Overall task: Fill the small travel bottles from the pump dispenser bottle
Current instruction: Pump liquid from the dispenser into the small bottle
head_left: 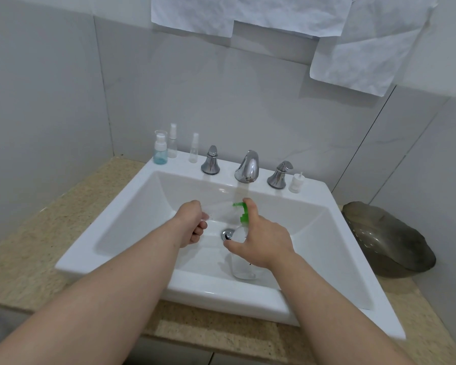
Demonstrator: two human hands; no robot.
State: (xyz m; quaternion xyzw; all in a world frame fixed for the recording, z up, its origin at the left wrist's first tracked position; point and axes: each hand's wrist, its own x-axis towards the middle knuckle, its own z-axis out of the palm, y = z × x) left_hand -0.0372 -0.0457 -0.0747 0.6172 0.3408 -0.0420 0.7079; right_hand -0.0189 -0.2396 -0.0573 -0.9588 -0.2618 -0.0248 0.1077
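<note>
Over the white sink [132, 227], my right hand [263, 241] grips a clear pump dispenser bottle [241, 267], with the index finger on top of its green pump head [241, 210]. The green spout points left toward a small clear travel bottle [216, 213] that my left hand [192, 223] holds tilted by its lower end, open mouth near the spout. On the sink's back ledge stand a blue-tinted travel bottle [160, 150] and two clear spray bottles [172, 142] [194, 148]. A loose white pump cap [296, 183] sits right of the taps.
A chrome faucet [248, 167] with two chrome handles [210, 162] [279, 176] stands behind the basin. The drain [228, 234] lies below the hands. A grey metal bowl [390, 241] leans on the beige counter [37, 233] at right. Paper sheets [248, 11] hang on the tiled wall.
</note>
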